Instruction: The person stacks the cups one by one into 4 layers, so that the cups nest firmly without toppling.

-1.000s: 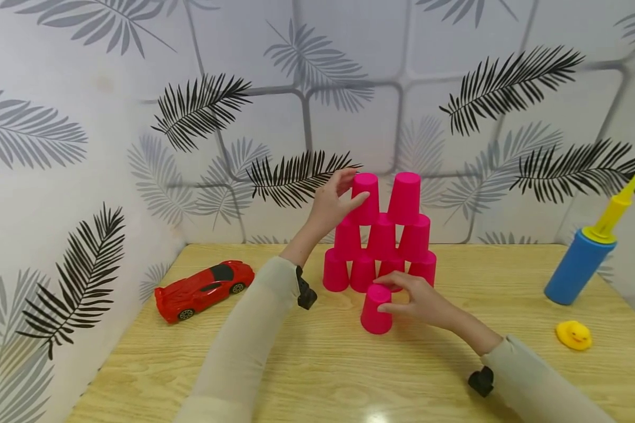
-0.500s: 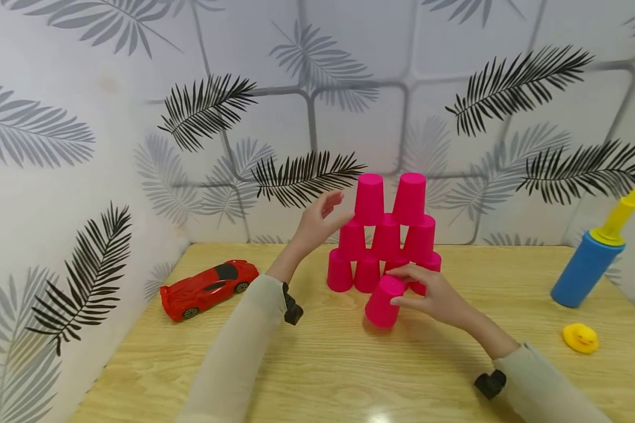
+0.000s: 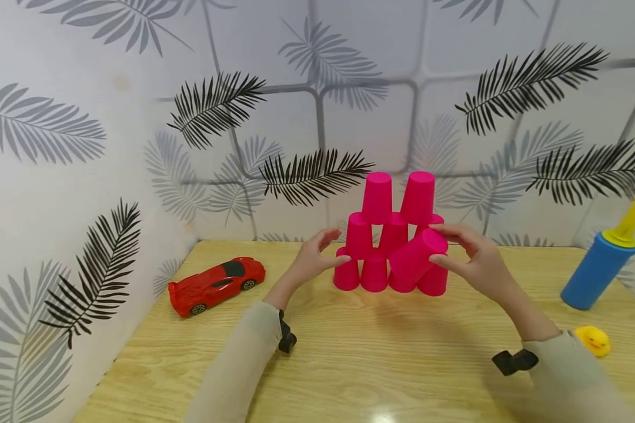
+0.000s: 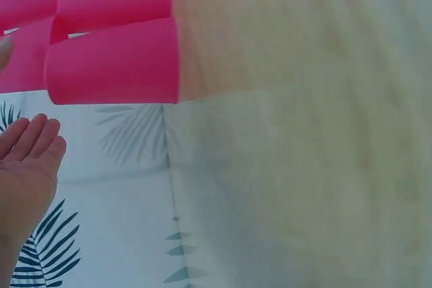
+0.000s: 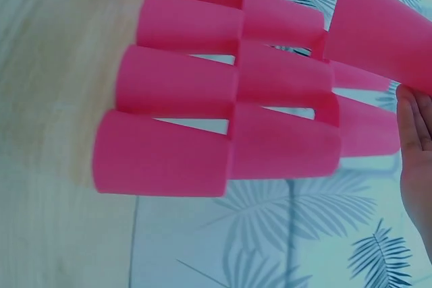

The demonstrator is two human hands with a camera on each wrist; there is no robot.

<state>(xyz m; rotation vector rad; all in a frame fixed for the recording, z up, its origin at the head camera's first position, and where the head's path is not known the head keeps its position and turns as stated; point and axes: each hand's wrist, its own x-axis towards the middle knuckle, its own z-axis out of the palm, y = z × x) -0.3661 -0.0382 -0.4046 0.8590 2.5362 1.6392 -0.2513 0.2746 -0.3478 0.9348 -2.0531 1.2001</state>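
Note:
Upside-down pink cups stand stacked as a pyramid: several in the bottom row, three above, and two top cups (image 3: 377, 198) set a little apart. My right hand (image 3: 478, 264) grips another pink cup (image 3: 419, 255) between thumb and fingers, tilted and raised in front of the stack's right side, partly hiding cups behind it. In the right wrist view the held cup (image 5: 385, 32) is at the upper right. My left hand (image 3: 313, 257) is beside the stack's left side, fingers relaxed and holding nothing. Its fingers (image 4: 30, 143) also show in the left wrist view.
A red toy car (image 3: 217, 286) sits on the wooden table (image 3: 349, 364) at left. To the right stand a blue and yellow hand pump (image 3: 598, 270) and a small yellow duck (image 3: 594, 341), partly behind the right sleeve. A leaf-patterned wall (image 3: 349, 117) rises behind.
My right hand has lifted the single cup off the table, tilting it and bringing it up and right. My left hand has come down from beside the upper-left cup.

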